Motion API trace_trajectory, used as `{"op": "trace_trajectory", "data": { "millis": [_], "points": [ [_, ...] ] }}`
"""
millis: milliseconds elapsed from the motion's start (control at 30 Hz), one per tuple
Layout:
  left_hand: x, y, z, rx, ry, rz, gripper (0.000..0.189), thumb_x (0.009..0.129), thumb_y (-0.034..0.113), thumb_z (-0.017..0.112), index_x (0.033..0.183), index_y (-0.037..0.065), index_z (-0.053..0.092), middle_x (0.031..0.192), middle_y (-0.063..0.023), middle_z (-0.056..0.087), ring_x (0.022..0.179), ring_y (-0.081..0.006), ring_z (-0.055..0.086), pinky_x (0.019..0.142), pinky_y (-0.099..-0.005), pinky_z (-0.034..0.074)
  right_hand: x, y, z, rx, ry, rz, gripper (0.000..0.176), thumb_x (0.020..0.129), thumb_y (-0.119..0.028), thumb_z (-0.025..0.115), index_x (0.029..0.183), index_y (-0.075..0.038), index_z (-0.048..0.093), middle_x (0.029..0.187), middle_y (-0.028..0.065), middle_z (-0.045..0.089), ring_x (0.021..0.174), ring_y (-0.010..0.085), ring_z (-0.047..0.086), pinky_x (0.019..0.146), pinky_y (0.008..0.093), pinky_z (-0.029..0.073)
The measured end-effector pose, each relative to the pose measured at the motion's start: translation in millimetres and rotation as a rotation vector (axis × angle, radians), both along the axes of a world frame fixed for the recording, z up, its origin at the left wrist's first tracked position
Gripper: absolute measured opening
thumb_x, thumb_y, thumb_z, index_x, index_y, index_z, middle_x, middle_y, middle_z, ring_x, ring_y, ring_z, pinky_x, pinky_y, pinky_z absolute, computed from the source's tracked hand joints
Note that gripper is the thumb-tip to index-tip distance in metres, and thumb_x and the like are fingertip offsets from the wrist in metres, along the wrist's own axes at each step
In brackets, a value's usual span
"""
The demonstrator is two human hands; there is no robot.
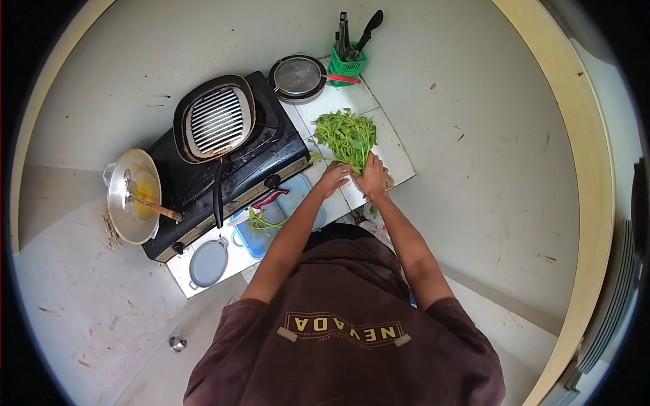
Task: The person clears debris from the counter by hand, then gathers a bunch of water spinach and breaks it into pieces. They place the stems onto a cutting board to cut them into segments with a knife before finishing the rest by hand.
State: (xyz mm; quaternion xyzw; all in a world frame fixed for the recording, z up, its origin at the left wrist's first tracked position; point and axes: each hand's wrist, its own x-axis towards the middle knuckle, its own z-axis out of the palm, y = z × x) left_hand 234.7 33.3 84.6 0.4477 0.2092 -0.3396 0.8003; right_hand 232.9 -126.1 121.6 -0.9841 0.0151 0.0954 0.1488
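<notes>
A bunch of leafy greens (347,132) lies on the white tiled counter, its leaves pointing away from me. My right hand (372,176) is closed around the stem end of the bunch. Just to its left, my left hand (334,178) has its fingers bent together at a green stem (326,159) that sticks out leftward; the exact grip is small in view. Nearer my body, a blue plastic container (255,242) holds some cut stems (263,220). A knife with a dark red handle (271,198) rests across that container.
Left of the counter stands a black gas stove (271,139) with a grill pan (217,118) and a wok (145,233) holding yellow oil. A strainer (298,76) and a green utensil basket (348,66) are at the back. A grey lid (208,262) lies front left. Walls close in both sides.
</notes>
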Motion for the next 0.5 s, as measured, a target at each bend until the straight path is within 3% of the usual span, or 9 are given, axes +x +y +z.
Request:
{"op": "trace_trajectory", "data": {
  "millis": [133,300,500],
  "points": [
    [-7,7,-12,-0.022,0.006,-0.013,0.067,0.096,0.037,0.071,0.149,0.008,0.041,0.143,-0.0057,0.053,0.132,-0.0216,0.051,0.107,-0.0360,0.045,-4,-3,-7,0.021,0.009,0.066,0.086,0.079,-0.034,0.081,0.147,-0.002,0.039,0.141,0.0204,0.050,0.131,0.0392,0.049,0.104,0.0598,0.042],
    [-18,-1,-15,-0.034,0.017,0.081,0.063,0.097,0.032,0.070,0.148,0.007,0.041,0.144,-0.0087,0.052,0.134,-0.0239,0.049,0.112,-0.0390,0.041,-30,-12,-11,0.086,-0.139,0.101,0.084,0.086,-0.030,0.076,0.152,-0.002,0.033,0.149,0.0195,0.042,0.141,0.0379,0.040,0.112,0.0619,0.033],
    [-25,-14,-22,0.038,-0.046,0.198,0.065,0.093,0.020,0.072,0.145,0.003,0.038,0.140,-0.0131,0.055,0.131,-0.0263,0.051,0.113,-0.0414,0.040,-59,-26,-4,0.044,-0.288,0.188,0.065,0.086,-0.023,0.072,0.143,-0.002,0.050,0.146,0.0200,0.044,0.138,0.0405,0.038,0.115,0.0600,0.028]
  ]
}}
